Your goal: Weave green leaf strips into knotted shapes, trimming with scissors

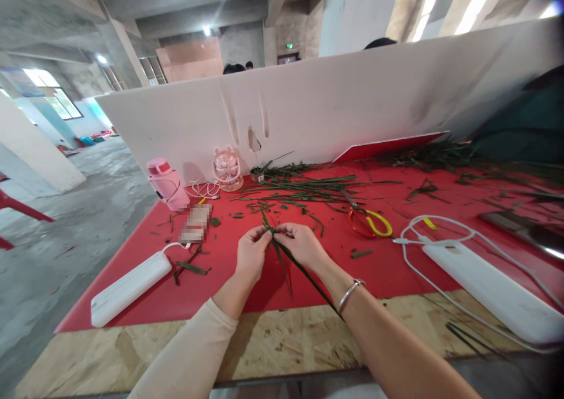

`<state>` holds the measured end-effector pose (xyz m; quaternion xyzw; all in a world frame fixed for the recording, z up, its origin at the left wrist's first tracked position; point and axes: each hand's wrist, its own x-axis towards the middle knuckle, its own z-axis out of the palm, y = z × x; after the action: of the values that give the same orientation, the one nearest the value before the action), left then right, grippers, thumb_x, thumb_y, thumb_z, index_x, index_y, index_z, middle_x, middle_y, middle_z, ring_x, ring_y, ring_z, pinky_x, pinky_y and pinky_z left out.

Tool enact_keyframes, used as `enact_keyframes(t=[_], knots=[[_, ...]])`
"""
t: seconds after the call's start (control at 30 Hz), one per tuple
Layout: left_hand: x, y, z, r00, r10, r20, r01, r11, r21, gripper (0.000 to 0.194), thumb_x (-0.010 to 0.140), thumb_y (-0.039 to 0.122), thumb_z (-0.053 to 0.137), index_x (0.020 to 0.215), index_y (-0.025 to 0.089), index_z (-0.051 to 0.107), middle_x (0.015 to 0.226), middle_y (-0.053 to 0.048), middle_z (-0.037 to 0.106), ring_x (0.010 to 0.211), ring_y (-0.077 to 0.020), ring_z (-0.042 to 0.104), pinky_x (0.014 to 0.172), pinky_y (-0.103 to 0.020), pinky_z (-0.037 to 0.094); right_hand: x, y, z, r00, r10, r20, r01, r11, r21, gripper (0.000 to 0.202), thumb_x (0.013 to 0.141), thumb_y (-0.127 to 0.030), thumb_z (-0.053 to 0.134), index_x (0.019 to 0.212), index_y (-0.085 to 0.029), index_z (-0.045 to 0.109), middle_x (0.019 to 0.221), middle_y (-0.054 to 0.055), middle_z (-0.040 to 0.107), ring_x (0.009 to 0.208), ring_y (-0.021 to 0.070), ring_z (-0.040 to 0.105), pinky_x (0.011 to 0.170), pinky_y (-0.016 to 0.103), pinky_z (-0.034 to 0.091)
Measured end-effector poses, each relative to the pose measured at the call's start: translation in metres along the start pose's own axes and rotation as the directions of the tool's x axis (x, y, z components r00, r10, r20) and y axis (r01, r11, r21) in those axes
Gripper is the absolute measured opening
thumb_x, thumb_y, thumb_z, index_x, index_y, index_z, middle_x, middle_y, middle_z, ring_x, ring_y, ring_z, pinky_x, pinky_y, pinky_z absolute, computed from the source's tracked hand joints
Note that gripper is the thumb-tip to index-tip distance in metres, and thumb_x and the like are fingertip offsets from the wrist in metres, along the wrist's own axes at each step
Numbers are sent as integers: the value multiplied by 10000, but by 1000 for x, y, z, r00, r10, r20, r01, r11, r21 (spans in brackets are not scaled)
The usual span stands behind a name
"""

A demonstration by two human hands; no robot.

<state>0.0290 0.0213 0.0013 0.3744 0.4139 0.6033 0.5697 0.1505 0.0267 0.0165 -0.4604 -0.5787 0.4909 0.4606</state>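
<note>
Green leaf strips (304, 268), crossed or knotted near one end, are pinched between my two hands over the red table covering. My left hand (254, 249) grips them from the left with thumb and fingertips. From the other side, my right hand (302, 243) closes on the same spot, its fingertips almost meeting the left ones. One long strip trails down under my right wrist, and a shorter pointed end hangs between the hands. The exact crossing is partly hidden by my fingers. Small cut leaf bits (251, 208) lie just beyond my hands.
Scissors (372, 221) with yellow and orange handles lie to the right. White power banks (130, 287) with cables rest on both sides. A pink bottle (168, 184), a clear pink cup (228, 170) and a pile of long leaf strips (304, 187) stand or lie before a white partition (308, 105).
</note>
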Motion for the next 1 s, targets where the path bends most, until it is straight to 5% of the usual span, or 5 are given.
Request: enact_keyframes(t=[0.2, 0.37, 0.5, 0.63, 1.0], knots=[[-4, -1, 4, 996, 61, -59, -62, 998, -4, 210, 596, 240, 692, 778, 138, 663, 760, -16, 662, 718, -96, 572, 750, -228, 427, -1, 10, 7, 976, -181, -124, 150, 963, -224, 150, 741, -270, 522, 769, -185, 642, 718, 21, 646, 664, 153, 557, 631, 265, 411], [-4, 3, 5, 997, 19, -80, -23, 998, -58, 217, 572, 236, 712, 757, 134, 664, 728, -15, 650, 668, -88, 557, 695, -214, 426, -3, 8, 9, 996, -56, -64, 53, 998, -41, 162, 738, -311, 517, 673, -173, 571, 595, -12, 568, 554, 112, 481, 553, 237, 373], [-1, 16, 0, 996, -49, 77, 55, 996, -65, 329, 593, 254, 706, 911, 186, 658, 743, 10, 624, 575, -50, 499, 553, -174, 384, -2, 4, 6, 999, 38, 35, -44, 980, 193, 203, 712, -366, 547, 657, -172, 524, 528, -44, 497, 469, 79, 405, 485, 217, 311], [4, 23, -9, 972, -43, 229, 41, 999, 11, 380, 622, 292, 699, 986, 196, 646, 742, 10, 617, 570, -48, 489, 562, -185, 395, -3, -1, 4, 995, 36, 88, -57, 966, 251, 235, 678, -389, 595, 639, -170, 520, 529, -42, 504, 476, 77, 415, 502, 219, 321], [6, 21, -6, 991, -61, 116, 75, 990, -118, 256, 534, 304, 756, 677, 125, 640, 601, 1, 597, 526, -68, 521, 551, -205, 443, -7, -6, 7, 995, -10, 95, -9, 980, 198, 197, 706, -367, 561, 669, -174, 544, 560, -36, 525, 506, 87, 441, 538, 232, 359]])
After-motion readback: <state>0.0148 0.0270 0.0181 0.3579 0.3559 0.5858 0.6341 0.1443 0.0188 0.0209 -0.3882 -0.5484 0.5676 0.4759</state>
